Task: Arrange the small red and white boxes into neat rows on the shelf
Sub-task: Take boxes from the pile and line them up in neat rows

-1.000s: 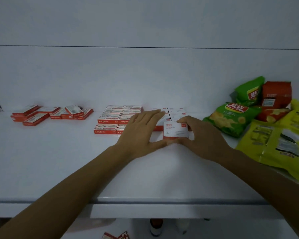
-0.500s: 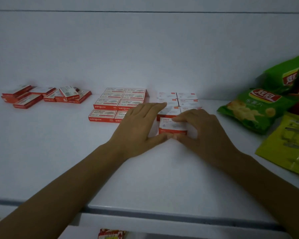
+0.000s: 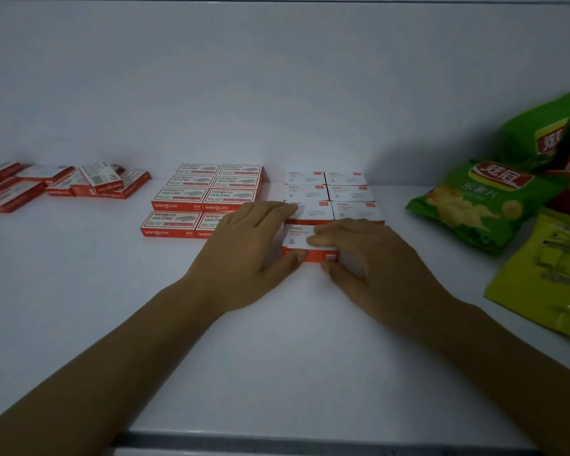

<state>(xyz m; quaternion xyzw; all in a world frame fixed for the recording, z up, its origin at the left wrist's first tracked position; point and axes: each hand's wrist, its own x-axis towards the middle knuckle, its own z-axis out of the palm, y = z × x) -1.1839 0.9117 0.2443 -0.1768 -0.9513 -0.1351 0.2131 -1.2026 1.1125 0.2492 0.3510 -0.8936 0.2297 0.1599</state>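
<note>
Fingers of the left hand [image 3: 244, 255] lie straight and together along the left side of the front box [image 3: 297, 239], with the thumb on its red front edge. The right hand [image 3: 379, 271] pinches the same box, fingers curled over its top and thumb at the front. The box sits on the white shelf [image 3: 112, 324], touching the white-topped block [image 3: 346, 192] behind it. A staple-box block [image 3: 208, 192] stands just left, loose red boxes [image 3: 63, 184] lie far left, and chip bags [image 3: 474, 209] lie to the right.

A small white-topped, red-sided cardboard box [image 3: 295, 236] lies flat against the six-o'clock edge of its neat two-column block [image 3: 346, 192]; similar red boxes [image 3: 96, 182] lie jumbled toward nine o'clock.
</note>
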